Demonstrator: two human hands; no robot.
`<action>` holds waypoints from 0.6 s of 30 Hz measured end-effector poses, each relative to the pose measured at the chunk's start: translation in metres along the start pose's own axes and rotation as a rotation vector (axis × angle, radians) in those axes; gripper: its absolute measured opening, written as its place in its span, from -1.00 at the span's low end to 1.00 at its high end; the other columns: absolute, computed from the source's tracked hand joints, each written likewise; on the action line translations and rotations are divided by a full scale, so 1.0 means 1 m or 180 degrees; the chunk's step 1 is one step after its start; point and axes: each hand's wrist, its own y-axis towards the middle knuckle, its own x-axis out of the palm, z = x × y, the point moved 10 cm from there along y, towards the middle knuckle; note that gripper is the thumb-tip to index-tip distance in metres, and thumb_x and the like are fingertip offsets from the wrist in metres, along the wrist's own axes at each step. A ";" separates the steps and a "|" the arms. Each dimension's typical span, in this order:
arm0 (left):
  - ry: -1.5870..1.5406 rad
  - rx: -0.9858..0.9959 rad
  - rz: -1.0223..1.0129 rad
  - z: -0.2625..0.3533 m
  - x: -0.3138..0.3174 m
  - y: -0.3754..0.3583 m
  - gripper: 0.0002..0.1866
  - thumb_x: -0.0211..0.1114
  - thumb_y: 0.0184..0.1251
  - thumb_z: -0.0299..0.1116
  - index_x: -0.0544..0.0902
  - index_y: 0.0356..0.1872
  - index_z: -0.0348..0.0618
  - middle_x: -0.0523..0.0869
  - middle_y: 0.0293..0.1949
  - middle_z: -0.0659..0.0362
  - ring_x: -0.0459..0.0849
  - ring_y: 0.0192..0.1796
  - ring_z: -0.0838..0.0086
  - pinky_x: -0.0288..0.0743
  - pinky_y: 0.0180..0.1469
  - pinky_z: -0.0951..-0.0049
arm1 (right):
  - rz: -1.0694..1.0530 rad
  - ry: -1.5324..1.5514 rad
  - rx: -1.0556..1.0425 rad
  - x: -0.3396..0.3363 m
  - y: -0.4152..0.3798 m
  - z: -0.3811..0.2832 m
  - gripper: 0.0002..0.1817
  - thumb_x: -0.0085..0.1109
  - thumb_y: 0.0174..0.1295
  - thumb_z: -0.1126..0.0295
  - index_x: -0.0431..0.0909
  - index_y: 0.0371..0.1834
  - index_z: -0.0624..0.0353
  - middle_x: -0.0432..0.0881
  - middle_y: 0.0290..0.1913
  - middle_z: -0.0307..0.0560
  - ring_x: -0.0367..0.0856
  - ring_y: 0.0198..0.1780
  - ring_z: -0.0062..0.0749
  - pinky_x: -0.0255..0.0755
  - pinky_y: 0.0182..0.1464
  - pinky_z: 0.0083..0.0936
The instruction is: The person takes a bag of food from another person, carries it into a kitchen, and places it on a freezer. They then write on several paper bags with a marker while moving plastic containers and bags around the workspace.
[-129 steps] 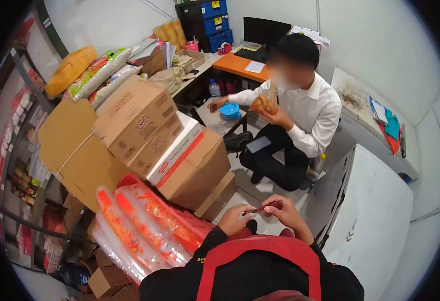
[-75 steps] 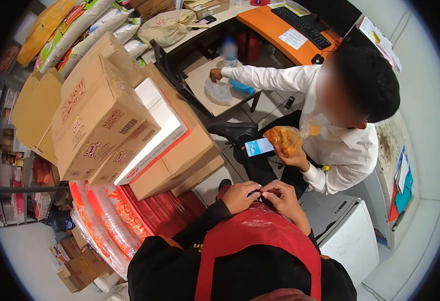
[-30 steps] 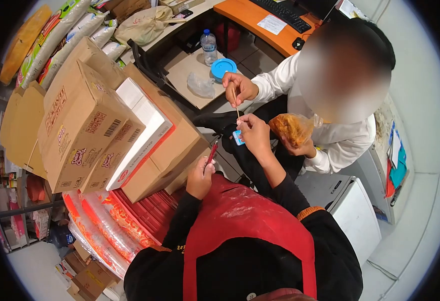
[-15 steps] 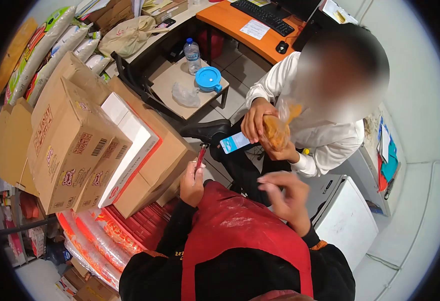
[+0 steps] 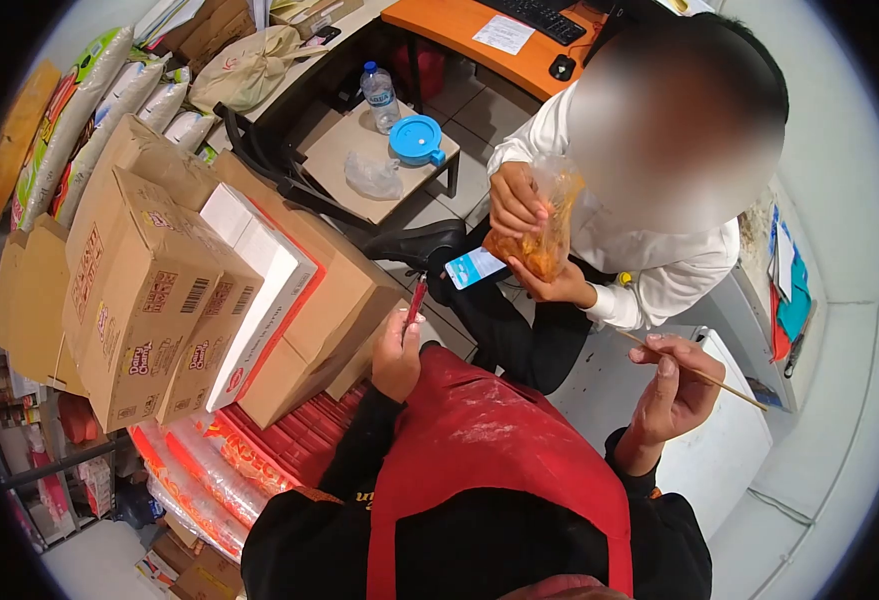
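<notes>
My left hand [image 5: 396, 362] is closed around a slim red object [image 5: 416, 302] that points upward. It had a shiny metal end half a second ago; its exact kind is not clear. My right hand [image 5: 671, 388], raised on the right, pinches a thin wooden stick [image 5: 727, 383] that slants down to the right. Across from me sits a person in a white shirt [image 5: 684, 270], both hands on a clear plastic bag of orange-brown food [image 5: 549, 230]. A lit phone [image 5: 475, 267] lies by that person's legs.
Cardboard boxes [image 5: 149, 300] are stacked at my left, above clear-wrapped red and white packs [image 5: 174, 470]. A small table [image 5: 344, 165] bears a water bottle [image 5: 380, 97] and a blue-lidded container [image 5: 416, 140]. An orange desk [image 5: 439, 20] stands behind, a white appliance [image 5: 719, 450] at right.
My right hand has moved right and down, and a thin stick now shows in it. My left hand shifted slightly right. The other person's bag is now more upright.
</notes>
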 end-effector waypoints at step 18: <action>-0.0185 -0.0057 0.0056 -0.003 0.001 -0.005 -0.85 -0.04 0.27 -0.37 0.45 -0.30 -0.19 0.40 -0.57 0.28 0.36 -0.49 0.64 0.26 -0.41 0.59 | 0.0007 -0.0188 -0.0078 -0.003 0.001 0.002 -0.66 -0.21 0.32 0.29 0.41 -0.27 0.43 0.52 -0.32 0.24 0.58 -0.36 -0.19 0.56 -0.40 -0.43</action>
